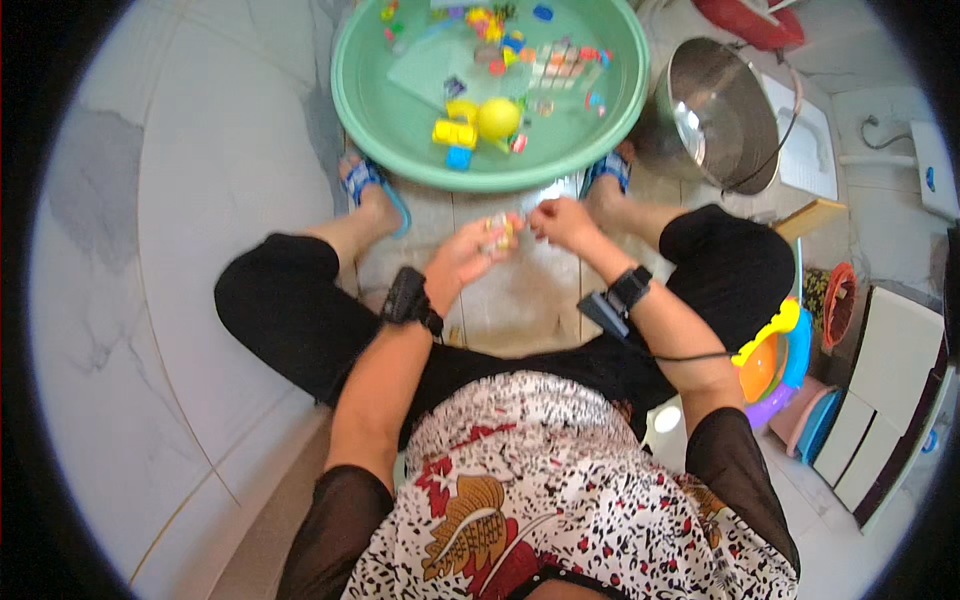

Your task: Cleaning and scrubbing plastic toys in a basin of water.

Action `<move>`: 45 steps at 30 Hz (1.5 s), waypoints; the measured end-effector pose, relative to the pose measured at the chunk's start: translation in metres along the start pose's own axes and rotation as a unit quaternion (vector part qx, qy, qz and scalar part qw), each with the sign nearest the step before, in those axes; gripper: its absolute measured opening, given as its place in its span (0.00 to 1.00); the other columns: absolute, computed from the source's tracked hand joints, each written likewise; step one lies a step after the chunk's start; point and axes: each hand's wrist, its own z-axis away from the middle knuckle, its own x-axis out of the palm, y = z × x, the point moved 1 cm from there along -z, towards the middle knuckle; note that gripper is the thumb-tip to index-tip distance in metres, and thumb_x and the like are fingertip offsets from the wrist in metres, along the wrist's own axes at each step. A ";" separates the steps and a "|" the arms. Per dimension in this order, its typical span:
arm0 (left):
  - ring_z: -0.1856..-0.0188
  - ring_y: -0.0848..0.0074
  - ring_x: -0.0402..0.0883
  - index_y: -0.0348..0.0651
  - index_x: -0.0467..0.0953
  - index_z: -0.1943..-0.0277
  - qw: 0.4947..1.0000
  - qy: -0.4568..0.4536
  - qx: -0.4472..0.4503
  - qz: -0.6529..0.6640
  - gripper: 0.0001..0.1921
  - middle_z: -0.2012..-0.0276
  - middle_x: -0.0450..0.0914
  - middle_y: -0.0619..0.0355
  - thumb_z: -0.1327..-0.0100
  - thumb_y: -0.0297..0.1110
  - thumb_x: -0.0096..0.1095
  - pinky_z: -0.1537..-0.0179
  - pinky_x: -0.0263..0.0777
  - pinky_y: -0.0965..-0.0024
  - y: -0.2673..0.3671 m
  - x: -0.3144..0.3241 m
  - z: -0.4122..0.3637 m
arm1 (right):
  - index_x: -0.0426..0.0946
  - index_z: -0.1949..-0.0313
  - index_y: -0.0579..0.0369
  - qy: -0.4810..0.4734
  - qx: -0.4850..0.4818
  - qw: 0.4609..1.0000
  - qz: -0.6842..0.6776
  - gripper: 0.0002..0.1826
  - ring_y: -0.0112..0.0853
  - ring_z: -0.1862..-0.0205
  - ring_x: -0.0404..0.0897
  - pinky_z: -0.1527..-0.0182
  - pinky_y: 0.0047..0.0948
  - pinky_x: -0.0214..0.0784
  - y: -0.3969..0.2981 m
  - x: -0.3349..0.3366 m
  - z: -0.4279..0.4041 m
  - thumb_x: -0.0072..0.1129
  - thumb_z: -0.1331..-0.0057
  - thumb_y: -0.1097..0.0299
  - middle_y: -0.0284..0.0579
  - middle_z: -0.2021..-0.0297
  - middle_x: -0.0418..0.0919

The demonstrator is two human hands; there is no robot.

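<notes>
My left hand (459, 259) holds a small yellow and white toy piece (496, 232) in its fingers, above the tiled floor. Close on its right is my right hand (568, 223), with its fingers curled together; whether a small thing is pinched in them I cannot tell. Just beyond both hands stands a round green plastic basin (487, 180) of water. In it lie a yellow ball (499, 118), a yellow toy car (454, 133), a blue block (458, 157) and several small coloured toys, some blurred by reflections.
A metal bucket (712, 120) with a handle stands right of the basin, beside a white squat toilet (810, 142). Red plastic ware (750, 22) is behind it. By my right knee are a colourful plastic toy (802, 352) and an orange-rimmed bin (841, 300). A marble-patterned wall (217, 150) rises on the left.
</notes>
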 end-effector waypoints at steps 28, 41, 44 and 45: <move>0.57 0.76 0.69 0.39 0.58 0.39 0.991 0.131 0.004 0.028 0.31 0.51 0.68 0.56 0.48 0.16 0.53 0.61 0.66 0.78 -0.025 0.081 -0.074 | 0.74 0.82 0.63 0.280 -0.283 0.916 -0.054 0.11 0.46 0.81 0.74 0.77 0.40 0.64 -0.041 -0.181 0.120 0.52 0.55 0.66 0.55 0.85 0.72; 0.87 0.84 0.55 0.48 0.63 0.73 0.967 0.251 -0.052 0.000 0.10 0.85 0.61 0.65 0.34 0.37 0.42 0.88 0.47 0.79 -0.003 0.019 -0.007 | 0.75 0.70 0.63 0.170 -0.287 0.942 0.033 0.11 0.38 0.73 0.78 0.70 0.32 0.69 -0.145 -0.162 0.126 0.54 0.45 0.65 0.51 0.77 0.77; 0.88 0.81 0.55 0.49 0.62 0.74 0.972 0.232 -0.020 0.020 0.14 0.87 0.59 0.66 0.34 0.43 0.42 0.88 0.48 0.78 -0.012 0.017 0.002 | 0.75 0.70 0.63 0.081 -0.248 0.952 0.158 0.12 0.41 0.71 0.78 0.66 0.35 0.68 -0.184 -0.183 0.105 0.54 0.45 0.64 0.54 0.76 0.77; 0.88 0.79 0.56 0.50 0.61 0.79 0.957 0.284 -0.040 0.034 0.18 0.88 0.59 0.66 0.35 0.48 0.42 0.88 0.48 0.76 -0.015 0.019 0.000 | 0.76 0.70 0.63 0.078 -0.256 0.943 0.200 0.12 0.41 0.71 0.78 0.66 0.34 0.68 -0.195 -0.191 0.094 0.54 0.45 0.64 0.53 0.76 0.77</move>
